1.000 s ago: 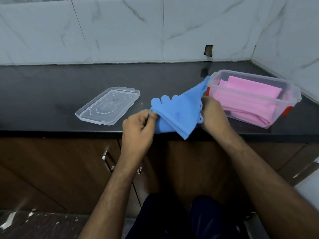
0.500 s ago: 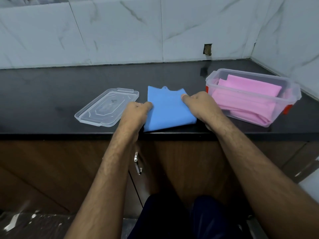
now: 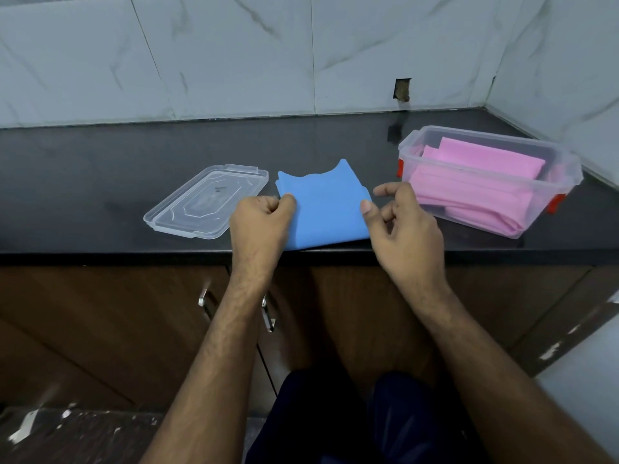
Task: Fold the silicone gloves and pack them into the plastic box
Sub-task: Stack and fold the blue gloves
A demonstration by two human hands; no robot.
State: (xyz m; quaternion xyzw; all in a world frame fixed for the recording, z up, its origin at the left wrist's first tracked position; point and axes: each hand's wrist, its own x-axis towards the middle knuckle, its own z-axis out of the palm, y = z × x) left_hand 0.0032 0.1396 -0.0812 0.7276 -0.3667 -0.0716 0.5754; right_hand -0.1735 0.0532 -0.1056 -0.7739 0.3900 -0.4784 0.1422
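Blue silicone glove [image 3: 323, 209]: folded to a flat near-square, lying on the dark bench [image 3: 100, 169] at its front edge, between the lid and the box, touching neither. Finger-shaped tips show at its far edge. Left hand [image 3: 259, 222]: at the glove's left edge, fingers [image 3: 288, 200] curled, thumb and forefinger pinching that edge. Right hand [image 3: 402, 219]: at the glove's right edge, thumb tip at or just over the blue edge, forefinger extended, other fingers loosely curled, grasping nothing; contact with the glove cannot be told for certain. Clear plastic box [image 3: 569, 162]: open, on the bench to the right of the glove, red latches at both ends. Pink folded gloves [image 3: 475, 182]: inside the box, stacked, filling most of it. Clear lid [image 3: 207, 202]: flat on the bench to the left of the glove, just beside the left hand. Marble-pattern wall tiles [image 3: 234, 55]: behind the bench. Brown cabinet doors [image 3: 100, 313] with metal handles [image 3: 268, 316]: below the bench.
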